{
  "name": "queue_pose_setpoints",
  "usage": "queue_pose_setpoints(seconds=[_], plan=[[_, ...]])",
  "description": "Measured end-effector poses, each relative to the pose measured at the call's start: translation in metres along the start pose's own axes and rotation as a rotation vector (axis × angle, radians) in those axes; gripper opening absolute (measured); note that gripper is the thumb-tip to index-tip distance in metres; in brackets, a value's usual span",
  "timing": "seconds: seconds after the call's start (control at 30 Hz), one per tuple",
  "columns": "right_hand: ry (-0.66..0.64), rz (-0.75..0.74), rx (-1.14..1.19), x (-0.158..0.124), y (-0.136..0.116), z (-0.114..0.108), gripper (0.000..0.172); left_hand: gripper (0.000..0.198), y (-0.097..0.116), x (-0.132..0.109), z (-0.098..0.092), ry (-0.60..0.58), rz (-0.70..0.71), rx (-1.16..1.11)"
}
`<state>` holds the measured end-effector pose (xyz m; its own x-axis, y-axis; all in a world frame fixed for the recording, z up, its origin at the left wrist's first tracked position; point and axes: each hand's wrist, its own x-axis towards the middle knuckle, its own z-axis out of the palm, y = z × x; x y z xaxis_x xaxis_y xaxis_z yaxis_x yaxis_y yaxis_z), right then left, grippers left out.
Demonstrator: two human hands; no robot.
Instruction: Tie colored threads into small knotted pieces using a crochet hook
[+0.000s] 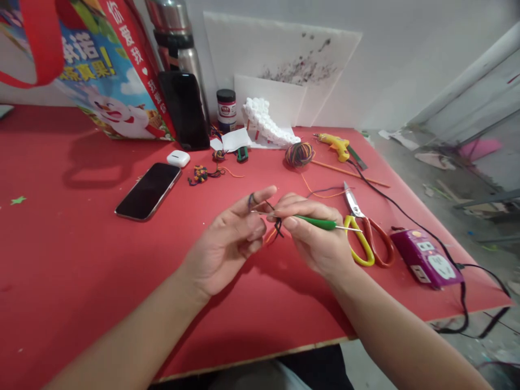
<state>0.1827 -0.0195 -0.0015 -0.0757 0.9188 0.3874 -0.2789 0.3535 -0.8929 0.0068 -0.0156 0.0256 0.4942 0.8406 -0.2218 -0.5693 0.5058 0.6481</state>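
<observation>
My right hand (pixel 314 227) is closed round a crochet hook with a green handle (pixel 319 222), its thin metal end pointing left. Yarn (pixel 251 203) loops over the raised index finger of my left hand (pixel 231 233), whose other fingers are curled in. Between the two hands hangs a small dark piece of yarn work (pixel 278 226) with an orange tail. Whether my left fingertips pinch part of it is hard to see. Beyond my hands lies a multicoloured yarn ball (pixel 299 155), with a strand trailing from it across the table.
Scissors (pixel 357 216) and a purple power box (pixel 428 260) lie right of my right hand. A glue gun (pixel 335 145) lies behind. Phones (pixel 148 190), an earbud case (pixel 178 158) and a small crocheted piece (pixel 200 173) are on the left. The red table (pixel 81 260) ends close to me.
</observation>
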Motion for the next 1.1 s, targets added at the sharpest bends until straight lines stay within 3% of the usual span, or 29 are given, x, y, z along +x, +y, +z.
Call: queue_pose_setpoints(seconds=[0.17,0.43,0.6,0.77,0.97,1.1], plan=[[-0.020,-0.111,-0.139,0.001,0.006,-0.003,0.019,0.053,-0.004,-0.001,0.001,0.029,0.022,0.096],[-0.060,-0.098,-0.102,0.000,0.011,-0.002,0.020,0.050,-0.004,0.001,0.004,0.047,0.072,0.200],[-0.043,-0.033,-0.066,-0.004,0.011,-0.002,0.022,0.059,-0.003,-0.002,0.003,0.071,0.212,0.394],[-0.044,-0.122,-0.136,-0.003,0.008,0.001,0.022,0.067,-0.001,-0.006,0.006,0.091,0.311,0.596],[-0.047,-0.198,-0.287,-0.002,-0.004,0.006,0.016,0.072,-0.001,-0.008,0.009,0.073,0.334,0.644],[-0.046,-0.183,-0.238,-0.005,-0.003,0.006,0.018,0.073,0.000,-0.011,0.010,0.062,0.335,0.676]])
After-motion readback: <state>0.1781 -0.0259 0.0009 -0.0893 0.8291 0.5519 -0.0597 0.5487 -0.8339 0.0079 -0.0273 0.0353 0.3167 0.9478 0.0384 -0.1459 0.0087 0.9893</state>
